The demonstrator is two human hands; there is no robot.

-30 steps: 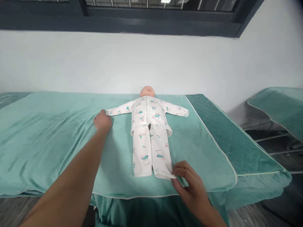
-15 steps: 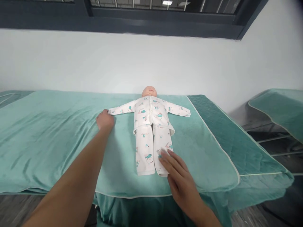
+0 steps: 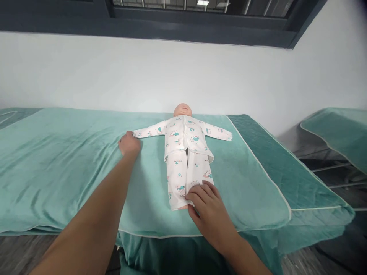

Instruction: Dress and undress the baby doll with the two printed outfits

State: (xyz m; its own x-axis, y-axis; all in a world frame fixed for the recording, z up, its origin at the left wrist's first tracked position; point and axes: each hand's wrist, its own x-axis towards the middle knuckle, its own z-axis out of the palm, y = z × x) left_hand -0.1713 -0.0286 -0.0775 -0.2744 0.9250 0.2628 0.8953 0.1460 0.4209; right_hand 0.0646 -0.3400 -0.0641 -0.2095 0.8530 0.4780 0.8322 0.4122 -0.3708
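Note:
A baby doll [image 3: 182,109] lies on its back, head toward the wall. It wears a white printed jacket [image 3: 183,133] with its sleeves spread wide and matching trousers [image 3: 175,179]. My left hand [image 3: 129,143] is closed at the end of the left-hand sleeve [image 3: 149,131]; its fingertips are partly hidden. Over the lower right-hand trouser leg, my right hand [image 3: 208,212] has bent fingers on the cloth and the thumb by the hem, closed on it. A bit of the doll's skin shows below the other leg's hem.
Beneath the doll is a light green blanket [image 3: 246,198], wrinkled at the left, over a darker green quilted bed cover [image 3: 275,168]. A white wall [image 3: 114,76] and a dark window frame [image 3: 200,28] rise behind. Another green-covered bed [image 3: 341,133] stands at the right.
My right hand has moved slightly left and its outstretched fingers have curled onto the trouser leg at the hem. My left hand stays at the sleeve end. The view has shifted slightly.

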